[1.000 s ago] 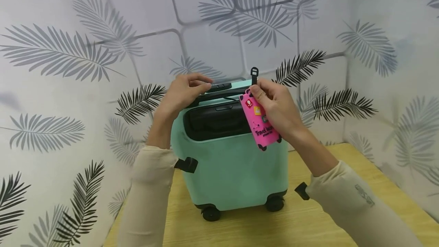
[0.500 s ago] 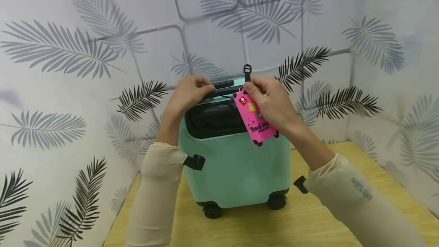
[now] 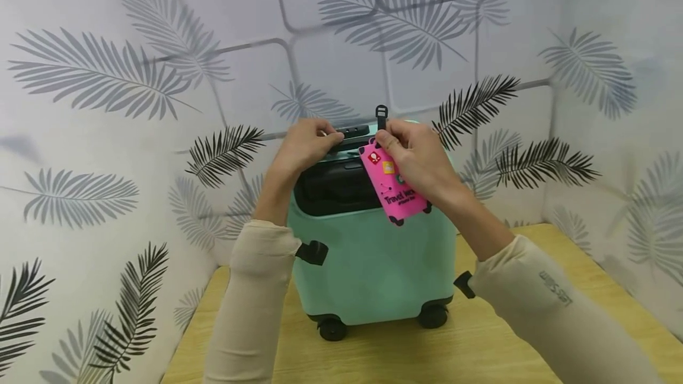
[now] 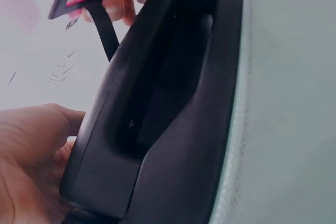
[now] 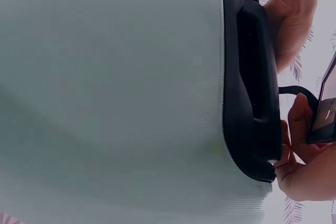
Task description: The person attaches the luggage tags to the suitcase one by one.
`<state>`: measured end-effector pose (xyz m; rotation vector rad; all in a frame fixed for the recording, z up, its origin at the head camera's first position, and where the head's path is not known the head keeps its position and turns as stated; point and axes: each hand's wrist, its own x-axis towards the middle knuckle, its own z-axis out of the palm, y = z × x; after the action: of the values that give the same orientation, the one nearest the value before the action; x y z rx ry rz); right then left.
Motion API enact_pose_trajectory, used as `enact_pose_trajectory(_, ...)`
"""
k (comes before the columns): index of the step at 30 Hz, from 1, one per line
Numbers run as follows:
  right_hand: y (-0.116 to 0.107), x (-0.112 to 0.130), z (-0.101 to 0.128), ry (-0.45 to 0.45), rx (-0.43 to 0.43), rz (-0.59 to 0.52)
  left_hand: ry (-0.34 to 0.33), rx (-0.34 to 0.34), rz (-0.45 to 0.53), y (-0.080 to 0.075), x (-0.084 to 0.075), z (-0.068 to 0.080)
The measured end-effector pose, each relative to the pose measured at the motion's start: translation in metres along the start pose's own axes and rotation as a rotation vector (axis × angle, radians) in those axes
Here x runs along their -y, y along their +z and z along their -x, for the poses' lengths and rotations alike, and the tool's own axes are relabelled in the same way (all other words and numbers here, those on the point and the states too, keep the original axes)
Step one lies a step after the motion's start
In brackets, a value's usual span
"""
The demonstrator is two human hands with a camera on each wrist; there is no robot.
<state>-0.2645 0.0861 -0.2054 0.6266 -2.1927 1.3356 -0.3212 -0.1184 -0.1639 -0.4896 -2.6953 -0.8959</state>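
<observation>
While the mint suitcase stands upright on the tabletop, its top handle is gripped by the left hand; the pink luggage tag is pinched by the right hand, its black strap rising just beside the handle's right end.

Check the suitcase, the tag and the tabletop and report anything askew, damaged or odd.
Nothing stands out. The suitcase stands upright on its wheels on the table, unmarked. The pink tag hangs tilted only because the right hand holds it at the handle, which the left hand grips.
</observation>
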Motion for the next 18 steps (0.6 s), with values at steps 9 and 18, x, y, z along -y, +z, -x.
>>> enact_pose_trajectory(9,0.009,-0.003,-0.006,0.025,0.050,-0.003,-0.007,0.033,-0.109,0.003,-0.007,-0.002)
enact_pose_trajectory(18,0.014,-0.003,-0.009,0.015,0.042,0.017,0.035,0.077,-0.088,0.008,-0.011,-0.003)
